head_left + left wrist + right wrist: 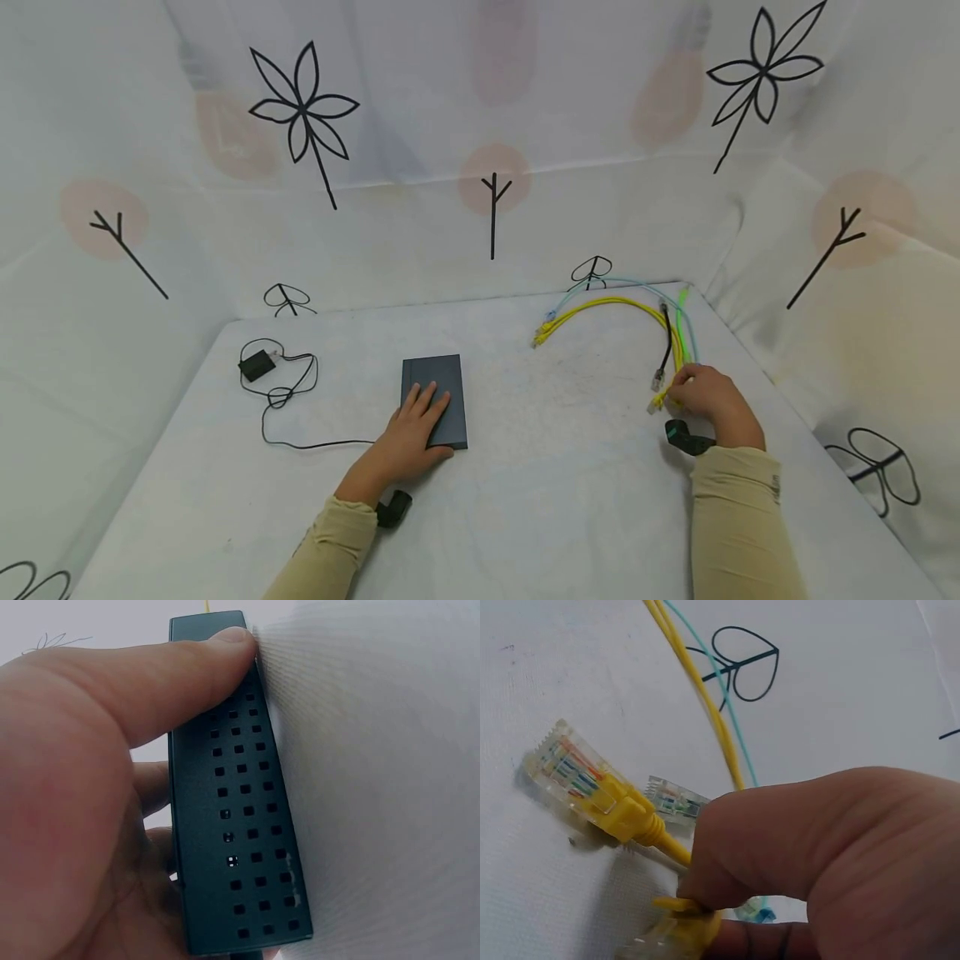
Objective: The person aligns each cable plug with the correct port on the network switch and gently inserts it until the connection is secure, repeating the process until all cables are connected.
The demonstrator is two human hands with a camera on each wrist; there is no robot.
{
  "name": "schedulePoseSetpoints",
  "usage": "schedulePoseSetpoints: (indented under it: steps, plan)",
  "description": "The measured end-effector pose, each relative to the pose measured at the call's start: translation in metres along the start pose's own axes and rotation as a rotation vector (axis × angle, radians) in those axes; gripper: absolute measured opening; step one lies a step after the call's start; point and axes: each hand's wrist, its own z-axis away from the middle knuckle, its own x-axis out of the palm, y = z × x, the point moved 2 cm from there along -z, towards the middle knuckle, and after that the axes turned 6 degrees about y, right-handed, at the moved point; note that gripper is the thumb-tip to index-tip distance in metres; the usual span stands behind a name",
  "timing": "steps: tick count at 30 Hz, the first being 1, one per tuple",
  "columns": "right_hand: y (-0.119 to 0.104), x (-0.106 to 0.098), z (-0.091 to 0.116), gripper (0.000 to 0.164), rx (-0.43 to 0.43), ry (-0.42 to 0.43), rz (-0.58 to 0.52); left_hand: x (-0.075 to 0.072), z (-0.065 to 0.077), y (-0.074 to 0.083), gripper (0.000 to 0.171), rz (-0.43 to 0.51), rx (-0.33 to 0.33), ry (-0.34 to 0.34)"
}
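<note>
A flat dark blue-grey box point(444, 371) with rows of square vent holes, perhaps a network switch, lies on the white table. My left hand point(408, 440) rests on it with straight, spread fingers on top. In the left wrist view, the thumb point(172, 679) lies across the vented side. At the right, my right hand point(708, 396) pinches a yellow network cable point(615, 300) near one end. The right wrist view shows a yellow plug point(682, 930) at the fingertips, partly hidden, and another yellow plug point(615, 799) with a clear tip beside it.
A thin black cord point(318, 446) runs left from the box area to a black power adapter point(257, 365). By the right hand are a short black cable point(667, 342), a light blue cable point(652, 286) and a bright green one point(683, 325). White fabric walls point(420, 225) enclose the table.
</note>
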Motion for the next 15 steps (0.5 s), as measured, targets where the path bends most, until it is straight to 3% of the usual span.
schedulePoseSetpoints:
  steps: [5,15]
  plan:
    - [0.0001,0.0022,-0.0007,0.027,0.007,0.026,0.007,0.0010,0.0006,-0.0004,0.079,0.010,-0.002,-0.001]
    - [-0.0038,-0.0002,0.0003,0.037,-0.018,-0.013,-0.037,0.0023,0.0007,-0.0014,0.079,0.011,-0.003,0.002]
